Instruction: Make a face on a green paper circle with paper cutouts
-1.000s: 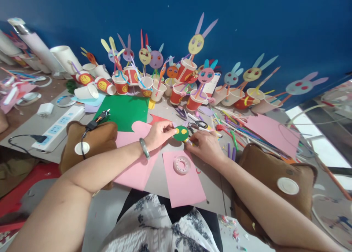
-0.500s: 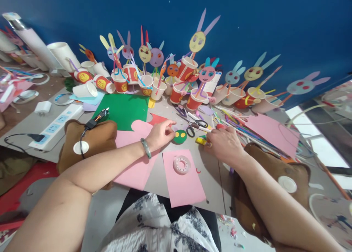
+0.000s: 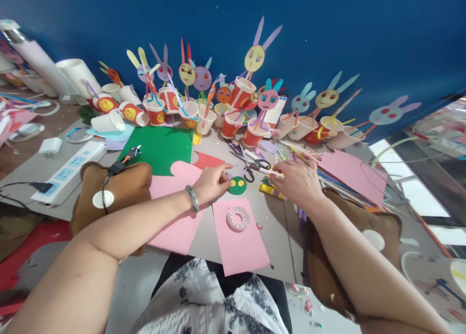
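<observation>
The green paper disc (image 3: 237, 185) with two yellow dots lies on the grey table. My left hand (image 3: 213, 182), with a bracelet at its wrist, pinches its left edge. My right hand (image 3: 298, 178) is to the right of the disc, its fingers closed on the end of a white pen (image 3: 275, 174). Just below these fingers lies a yellow tube (image 3: 270, 191), partly under the hand. Two pairs of scissors (image 3: 249, 174) lie behind the disc. Nearer to me, a clear tape roll (image 3: 238, 219) rests on a pink sheet (image 3: 242, 256).
Paper cups with rabbit-faced figures (image 3: 255, 131) line the blue wall. Green card (image 3: 163, 147) and larger pink paper (image 3: 174, 217) lie left. Brown cushions (image 3: 112, 188) flank the work area, beside a power strip (image 3: 69, 171). Colored strips and pink card (image 3: 357, 174) lie right.
My right hand has shifted off the yellow tube, which now shows more fully, and its fingers reach the white pen. My left hand stays at the disc. The view has moved slightly.
</observation>
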`<control>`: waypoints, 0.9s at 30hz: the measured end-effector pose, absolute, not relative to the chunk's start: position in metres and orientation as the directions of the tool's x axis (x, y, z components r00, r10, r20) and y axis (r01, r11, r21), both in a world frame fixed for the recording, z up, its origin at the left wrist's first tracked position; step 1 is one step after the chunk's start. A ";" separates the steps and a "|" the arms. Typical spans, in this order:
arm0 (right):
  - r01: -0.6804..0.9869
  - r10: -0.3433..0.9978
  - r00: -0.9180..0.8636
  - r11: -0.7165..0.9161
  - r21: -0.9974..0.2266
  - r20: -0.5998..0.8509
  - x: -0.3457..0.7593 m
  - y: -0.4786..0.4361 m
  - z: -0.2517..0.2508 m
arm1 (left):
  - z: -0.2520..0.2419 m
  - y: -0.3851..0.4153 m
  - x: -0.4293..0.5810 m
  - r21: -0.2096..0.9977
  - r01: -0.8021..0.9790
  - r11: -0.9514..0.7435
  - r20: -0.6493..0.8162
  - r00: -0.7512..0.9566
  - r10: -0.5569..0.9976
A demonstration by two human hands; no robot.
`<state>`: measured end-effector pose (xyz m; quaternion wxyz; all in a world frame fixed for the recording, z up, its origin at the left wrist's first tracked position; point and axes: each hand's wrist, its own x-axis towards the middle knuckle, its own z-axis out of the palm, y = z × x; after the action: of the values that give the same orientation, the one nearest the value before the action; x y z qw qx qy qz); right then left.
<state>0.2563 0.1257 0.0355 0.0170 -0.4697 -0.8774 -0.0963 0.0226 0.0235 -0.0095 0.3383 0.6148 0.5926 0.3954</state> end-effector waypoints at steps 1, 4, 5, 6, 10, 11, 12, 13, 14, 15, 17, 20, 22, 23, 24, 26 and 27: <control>0.834 0.829 -0.546 0.524 0.173 0.120 0.256 0.128 0.032 | -0.010 0.024 0.022 0.881 0.468 -0.073 0.089 -0.012 0.996; 0.840 0.843 -0.529 0.506 0.196 0.092 0.258 0.134 0.025 | -0.010 0.024 0.022 0.872 0.483 -0.083 0.100 -0.008 0.995; 0.840 0.844 -0.528 0.504 0.200 0.091 0.258 0.135 0.024 | -0.010 0.025 0.022 0.871 0.484 -0.087 0.103 -0.007 0.995; 0.840 0.843 -0.529 0.503 0.204 0.099 0.258 0.135 0.023 | -0.010 0.025 0.022 0.870 0.485 -0.090 0.105 -0.004 0.994; 0.827 0.818 -0.555 0.524 0.205 0.149 0.257 0.131 0.019 | -0.011 0.026 0.022 0.861 0.494 -0.119 0.117 0.035 0.993; 0.821 0.810 -0.565 0.534 0.200 0.158 0.256 0.131 0.018 | -0.012 0.026 0.022 0.858 0.496 -0.131 0.124 0.048 0.991; 0.816 0.801 -0.574 0.544 0.195 0.167 0.256 0.130 0.017 | -0.012 0.026 0.022 0.855 0.498 -0.143 0.131 0.059 0.990; 0.811 0.793 -0.583 0.554 0.189 0.176 0.255 0.129 0.016 | -0.013 0.026 0.022 0.853 0.499 -0.155 0.140 0.068 0.988; 0.806 0.785 -0.591 0.563 0.181 0.188 0.255 0.129 0.014 | -0.013 0.027 0.022 0.850 0.500 -0.166 0.148 0.075 0.986; 0.802 0.776 -0.597 0.572 0.170 0.204 0.255 0.130 0.013 | -0.014 0.027 0.022 0.847 0.502 -0.176 0.156 0.082 0.984; 0.792 0.754 -0.608 0.595 0.134 0.248 0.255 0.130 0.010 | -0.016 0.028 0.022 0.840 0.508 -0.191 0.169 0.090 0.982; 0.769 0.714 -0.616 0.636 0.058 0.333 0.254 0.130 0.007 | -0.018 0.029 0.022 0.831 0.521 -0.196 0.177 0.087 0.980; 0.755 0.697 -0.610 0.655 0.009 0.377 0.253 0.129 0.007 | -0.021 0.031 0.021 0.824 0.531 -0.195 0.181 0.080 0.980; 0.752 0.696 -0.602 0.659 -0.015 0.390 0.253 0.128 0.007 | -0.022 0.032 0.021 0.820 0.537 -0.197 0.184 0.078 0.980; 0.751 0.699 -0.596 0.659 -0.035 0.395 0.252 0.127 0.007 | -0.023 0.032 0.021 0.814 0.545 -0.201 0.188 0.080 0.979; 0.754 0.712 -0.586 0.654 -0.061 0.387 0.249 0.127 0.006 | -0.025 0.033 0.020 0.797 0.564 -0.217 0.200 0.092 0.975; 0.759 0.721 -0.583 0.648 -0.065 0.374 0.247 0.128 0.006 | -0.026 0.033 0.020 0.786 0.573 -0.230 0.210 0.103 0.972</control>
<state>0.2475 0.1280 0.0063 0.1868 -0.4164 -0.8883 -0.0511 0.0197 0.0330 -0.0259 0.2699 0.6918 0.5585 0.3696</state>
